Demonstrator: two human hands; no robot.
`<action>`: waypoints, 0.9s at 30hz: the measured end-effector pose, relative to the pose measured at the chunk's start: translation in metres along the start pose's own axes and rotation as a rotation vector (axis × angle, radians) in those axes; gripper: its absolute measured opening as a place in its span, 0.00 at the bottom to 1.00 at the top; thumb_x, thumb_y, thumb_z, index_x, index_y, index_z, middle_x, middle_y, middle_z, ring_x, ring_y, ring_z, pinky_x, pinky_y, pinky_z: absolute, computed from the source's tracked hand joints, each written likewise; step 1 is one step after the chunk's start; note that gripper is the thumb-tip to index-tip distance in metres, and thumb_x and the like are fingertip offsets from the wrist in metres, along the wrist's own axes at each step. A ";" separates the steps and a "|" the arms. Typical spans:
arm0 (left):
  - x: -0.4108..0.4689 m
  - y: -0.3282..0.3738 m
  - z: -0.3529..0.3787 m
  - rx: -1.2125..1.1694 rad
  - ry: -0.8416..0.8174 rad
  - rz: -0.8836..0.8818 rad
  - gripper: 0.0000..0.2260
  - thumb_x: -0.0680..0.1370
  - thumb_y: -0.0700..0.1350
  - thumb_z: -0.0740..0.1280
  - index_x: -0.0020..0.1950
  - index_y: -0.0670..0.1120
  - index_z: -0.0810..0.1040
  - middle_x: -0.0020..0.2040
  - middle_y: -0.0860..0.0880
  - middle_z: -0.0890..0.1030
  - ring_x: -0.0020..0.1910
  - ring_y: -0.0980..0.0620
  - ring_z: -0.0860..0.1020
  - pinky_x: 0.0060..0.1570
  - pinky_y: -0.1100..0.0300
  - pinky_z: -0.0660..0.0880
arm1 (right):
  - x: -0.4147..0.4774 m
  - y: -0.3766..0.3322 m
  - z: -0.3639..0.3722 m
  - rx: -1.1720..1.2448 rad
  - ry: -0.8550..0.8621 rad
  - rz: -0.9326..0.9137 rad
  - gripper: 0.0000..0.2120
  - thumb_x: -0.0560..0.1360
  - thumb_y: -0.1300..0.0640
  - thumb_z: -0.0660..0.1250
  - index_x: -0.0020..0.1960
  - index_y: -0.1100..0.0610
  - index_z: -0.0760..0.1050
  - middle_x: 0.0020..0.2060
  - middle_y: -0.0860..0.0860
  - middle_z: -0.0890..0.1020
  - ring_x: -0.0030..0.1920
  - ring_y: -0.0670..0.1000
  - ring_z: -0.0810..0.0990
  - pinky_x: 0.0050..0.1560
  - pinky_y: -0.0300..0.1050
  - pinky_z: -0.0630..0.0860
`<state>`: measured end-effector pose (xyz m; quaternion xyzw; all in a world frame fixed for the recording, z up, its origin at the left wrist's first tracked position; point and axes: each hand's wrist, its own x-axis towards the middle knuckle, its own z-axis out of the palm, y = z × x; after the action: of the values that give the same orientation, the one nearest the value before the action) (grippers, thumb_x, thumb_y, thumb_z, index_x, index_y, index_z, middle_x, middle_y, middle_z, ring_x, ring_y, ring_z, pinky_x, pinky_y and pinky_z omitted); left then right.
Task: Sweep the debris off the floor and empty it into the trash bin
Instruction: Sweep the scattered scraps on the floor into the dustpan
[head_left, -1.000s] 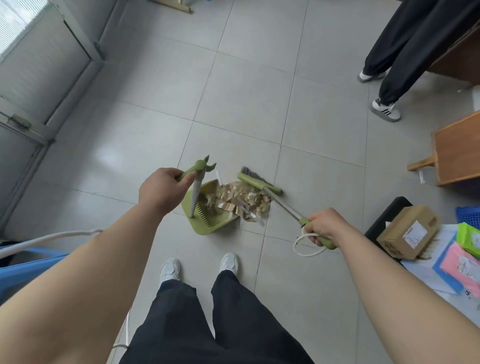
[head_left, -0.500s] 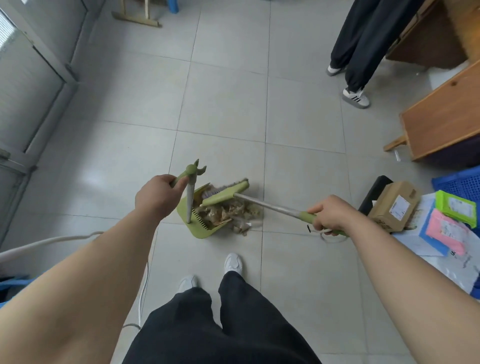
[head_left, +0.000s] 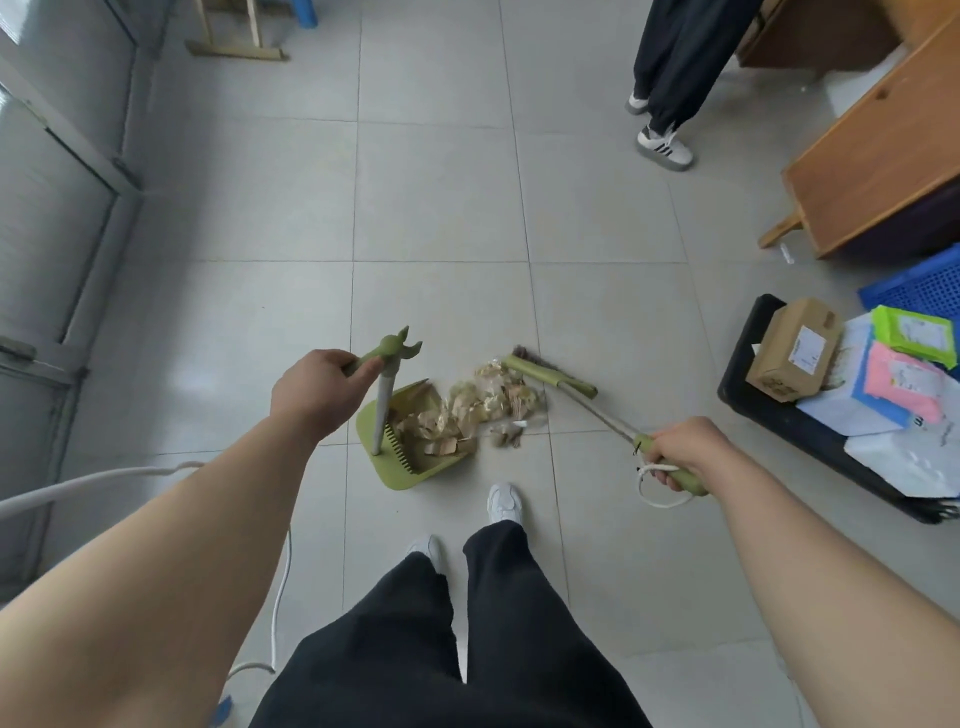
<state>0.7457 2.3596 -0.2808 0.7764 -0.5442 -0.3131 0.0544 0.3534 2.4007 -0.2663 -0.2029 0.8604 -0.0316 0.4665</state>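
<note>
A green dustpan (head_left: 402, 475) rests on the tiled floor just ahead of my feet. My left hand (head_left: 317, 389) grips the top of its upright handle. Crumpled brown paper debris (head_left: 480, 408) lies partly inside the pan and partly on the tile at its mouth. My right hand (head_left: 680, 449) grips the green end of the broom handle, with a white cord loop hanging below it. The broom head (head_left: 545, 371) sits on the floor at the far right edge of the debris. No trash bin is in view.
Another person's legs (head_left: 670, 67) stand at the back right beside a wooden desk (head_left: 883, 166). A black tray (head_left: 769, 400) with a cardboard box and papers sits on the right, a blue crate behind it. A grey door lines the left; a white cable runs by my left leg.
The broom head has swung back from over the pan's mouth to the right side of the pile. My right hand dropped lower and nearer. The dustpan stayed in place.
</note>
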 end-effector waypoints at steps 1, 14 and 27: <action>0.000 -0.003 0.000 -0.003 -0.005 0.005 0.26 0.76 0.64 0.60 0.40 0.40 0.76 0.30 0.49 0.71 0.28 0.47 0.69 0.31 0.59 0.66 | -0.003 0.006 0.008 0.024 0.006 0.027 0.09 0.66 0.76 0.62 0.44 0.70 0.77 0.35 0.65 0.76 0.25 0.54 0.71 0.28 0.41 0.66; 0.007 -0.003 0.018 -0.065 -0.019 0.098 0.26 0.75 0.65 0.61 0.29 0.47 0.59 0.24 0.52 0.61 0.26 0.48 0.61 0.28 0.60 0.57 | -0.018 0.024 0.038 0.204 -0.011 0.130 0.06 0.70 0.75 0.60 0.36 0.68 0.72 0.24 0.61 0.75 0.14 0.50 0.69 0.18 0.33 0.67; 0.044 0.087 0.078 -0.074 -0.025 0.185 0.24 0.76 0.63 0.59 0.28 0.48 0.64 0.24 0.52 0.67 0.25 0.51 0.67 0.28 0.60 0.60 | -0.012 0.001 0.014 0.081 -0.093 0.146 0.07 0.70 0.75 0.59 0.41 0.67 0.73 0.28 0.60 0.75 0.17 0.50 0.69 0.20 0.33 0.65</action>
<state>0.6421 2.3061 -0.3244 0.7164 -0.6022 -0.3363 0.1050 0.3705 2.4082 -0.2647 -0.1218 0.8482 -0.0229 0.5149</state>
